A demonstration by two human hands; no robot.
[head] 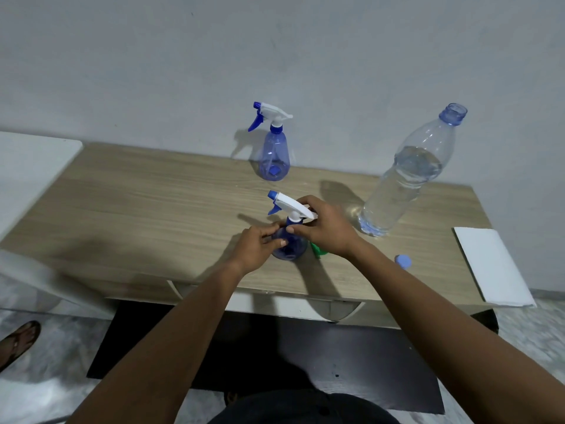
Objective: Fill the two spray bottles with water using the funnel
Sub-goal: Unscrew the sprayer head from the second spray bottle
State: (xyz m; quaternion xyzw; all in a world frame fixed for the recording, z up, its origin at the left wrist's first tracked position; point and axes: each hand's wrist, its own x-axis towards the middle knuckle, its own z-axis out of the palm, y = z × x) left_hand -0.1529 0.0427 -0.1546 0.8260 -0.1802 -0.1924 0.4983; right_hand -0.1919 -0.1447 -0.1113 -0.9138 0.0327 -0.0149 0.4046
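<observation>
**You hold the near spray bottle (295,248) in both hands at mid-table**

Your left hand (258,247) curls round its blue body, and your right hand (328,229) pinches the collar under the white trigger head. The green funnel (317,251) lies just beside it, mostly hidden under your right wrist. The second spray bottle (274,156) stands upright at the table's (153,203) far edge. The open, partly full water bottle (406,185) stands toward the right edge, with its blue cap (403,261) near the front edge.

The person is wearing a dark, near-black garment (305,408), showing at the bottom edge. Both forearms are showing bare up to the left hand (260,247) and right hand (325,229). A foot in a dark thong sandal (18,341) is showing lower left; whose cannot be told.
</observation>
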